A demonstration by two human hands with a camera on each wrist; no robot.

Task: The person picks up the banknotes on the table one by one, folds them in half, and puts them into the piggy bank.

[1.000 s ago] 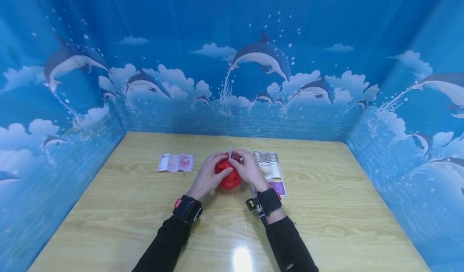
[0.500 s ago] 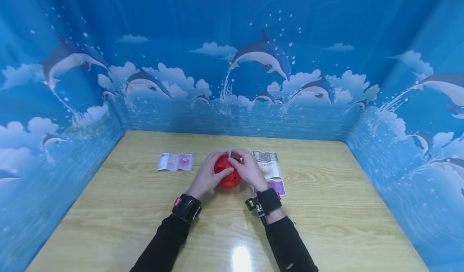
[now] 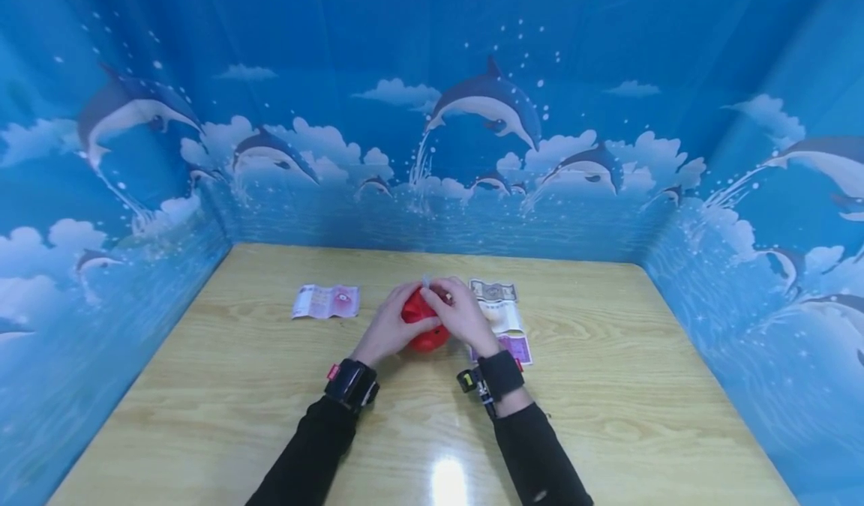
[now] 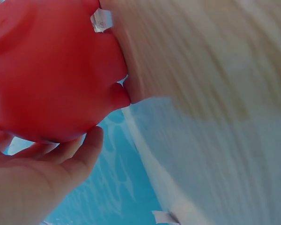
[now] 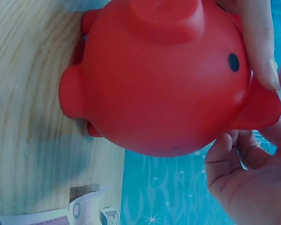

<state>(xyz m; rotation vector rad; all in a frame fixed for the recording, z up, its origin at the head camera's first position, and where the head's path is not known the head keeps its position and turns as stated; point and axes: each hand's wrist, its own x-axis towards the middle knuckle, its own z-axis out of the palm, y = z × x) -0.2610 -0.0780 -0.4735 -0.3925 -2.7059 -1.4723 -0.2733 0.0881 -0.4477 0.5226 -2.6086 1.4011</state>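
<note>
A red piggy bank (image 3: 420, 318) with a snout, ears and black eyes stands on the table between both hands. My left hand (image 3: 388, 327) grips its left side, the thumb across the top near an eye, while the other fingers lie along the far flank. At the top, my right hand (image 3: 460, 312) pinches a banknote (image 3: 426, 282), of which only a small pale end shows above the fingertips. The slot itself is hidden behind the fingers. In the right wrist view, the curled fingers (image 5: 220, 152) of that hand are close beside the ear.
A pink banknote (image 3: 326, 301) lies left of the piggy bank. On the right, several banknotes (image 3: 502, 315) lie in a column, partly behind my right wrist. A blue dolphin-print curtain (image 3: 432, 214) borders the wooden table (image 3: 607, 386) at the back and sides.
The banknote stands lower over the piggy bank, with less of it showing. My left thumb and wrist have shifted slightly, and the right hand stays at the top.
</note>
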